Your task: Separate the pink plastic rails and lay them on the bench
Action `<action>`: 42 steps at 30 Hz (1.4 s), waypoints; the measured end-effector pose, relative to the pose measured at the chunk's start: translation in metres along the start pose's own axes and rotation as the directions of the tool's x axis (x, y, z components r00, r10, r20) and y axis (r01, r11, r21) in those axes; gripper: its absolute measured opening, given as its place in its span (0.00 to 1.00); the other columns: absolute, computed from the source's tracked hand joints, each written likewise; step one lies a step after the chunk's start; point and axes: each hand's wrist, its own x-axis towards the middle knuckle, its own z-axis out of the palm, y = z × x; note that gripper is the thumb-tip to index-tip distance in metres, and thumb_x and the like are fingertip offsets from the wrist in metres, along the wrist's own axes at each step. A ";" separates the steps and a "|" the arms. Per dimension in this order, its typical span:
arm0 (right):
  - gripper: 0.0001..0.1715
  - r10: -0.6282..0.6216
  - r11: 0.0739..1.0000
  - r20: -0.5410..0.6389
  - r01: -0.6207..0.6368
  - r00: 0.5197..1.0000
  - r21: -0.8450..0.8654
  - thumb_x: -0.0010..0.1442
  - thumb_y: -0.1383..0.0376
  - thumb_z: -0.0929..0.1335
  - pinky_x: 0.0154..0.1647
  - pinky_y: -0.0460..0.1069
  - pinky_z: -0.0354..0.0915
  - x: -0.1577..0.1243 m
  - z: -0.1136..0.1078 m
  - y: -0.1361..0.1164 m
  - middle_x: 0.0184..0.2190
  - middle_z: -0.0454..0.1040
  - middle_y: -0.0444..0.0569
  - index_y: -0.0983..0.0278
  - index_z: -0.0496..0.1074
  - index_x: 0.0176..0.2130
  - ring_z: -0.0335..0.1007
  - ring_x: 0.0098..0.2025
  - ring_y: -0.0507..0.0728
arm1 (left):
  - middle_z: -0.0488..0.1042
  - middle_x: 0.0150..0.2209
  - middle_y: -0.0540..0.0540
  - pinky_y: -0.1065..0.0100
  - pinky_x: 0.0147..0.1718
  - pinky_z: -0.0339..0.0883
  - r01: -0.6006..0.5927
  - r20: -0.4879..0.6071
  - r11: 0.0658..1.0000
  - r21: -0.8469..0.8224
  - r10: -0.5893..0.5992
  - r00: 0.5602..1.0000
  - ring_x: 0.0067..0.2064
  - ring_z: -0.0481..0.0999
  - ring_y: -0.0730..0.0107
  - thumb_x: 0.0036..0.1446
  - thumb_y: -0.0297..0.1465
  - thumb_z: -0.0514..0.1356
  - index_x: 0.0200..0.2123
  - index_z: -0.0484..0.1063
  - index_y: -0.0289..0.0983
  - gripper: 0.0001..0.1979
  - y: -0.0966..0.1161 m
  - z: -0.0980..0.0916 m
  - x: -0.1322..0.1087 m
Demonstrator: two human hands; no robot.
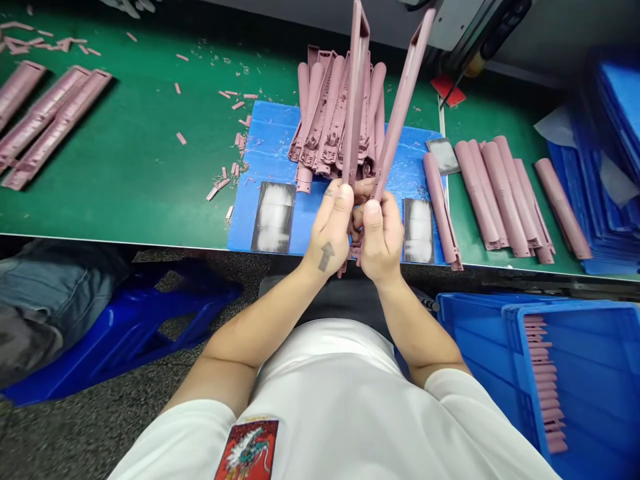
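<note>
My left hand [333, 223] is closed round the lower end of a long pink plastic shell [356, 100], which points away from me. In my right hand [381, 230] is a second pink plastic shell [407, 93], gripped near its lower end and leaning to the right. Both thumbs lie on top, and the fingers underneath are partly hidden. Just beyond my hands, a pile of similar pink shells [320, 113] rests on a blue sheet [270, 127]. Two dark pads with whitened faces, a left pad [273, 217] and a right pad [419, 230], flank my hands.
Several pink shells [505, 193] lie to the right, beside stacked blue sheets [600, 153]. More shells [55, 127] lie at the far left. Pink scraps [220, 187] litter the green table [150, 180]. A blue crate [595, 373] with shells stands below right; a blue stool [130, 333] is at left.
</note>
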 end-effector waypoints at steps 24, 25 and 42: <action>0.31 -0.090 0.828 -0.253 -0.069 0.963 -0.556 0.83 0.40 0.63 0.69 0.69 0.80 0.005 -0.110 0.004 0.58 0.85 0.61 0.56 0.79 0.64 0.84 0.64 0.73 | 0.86 0.51 0.41 0.61 0.49 0.83 -0.058 -0.024 0.997 0.049 0.059 0.998 0.51 0.89 0.53 0.77 0.37 0.75 0.57 0.85 0.40 0.11 0.045 -0.031 0.031; 0.27 -0.066 0.753 -0.246 -0.114 0.967 -0.648 0.83 0.44 0.64 0.69 0.70 0.79 0.004 -0.129 0.006 0.57 0.85 0.62 0.56 0.79 0.64 0.84 0.63 0.74 | 0.85 0.48 0.43 0.63 0.45 0.80 -0.090 -0.069 0.993 0.078 0.095 0.993 0.46 0.87 0.58 0.78 0.33 0.73 0.55 0.84 0.39 0.08 0.057 -0.041 0.041; 0.19 -0.164 0.555 -0.305 -0.168 0.938 -0.814 0.78 0.48 0.72 0.74 0.74 0.69 0.071 -0.219 0.023 0.58 0.80 0.68 0.56 0.81 0.57 0.75 0.70 0.78 | 0.58 0.21 0.57 0.70 0.53 0.72 0.282 -0.261 0.847 0.450 -0.177 0.949 0.38 0.65 0.65 0.63 0.05 0.65 0.37 0.77 0.39 0.20 0.027 -0.085 0.213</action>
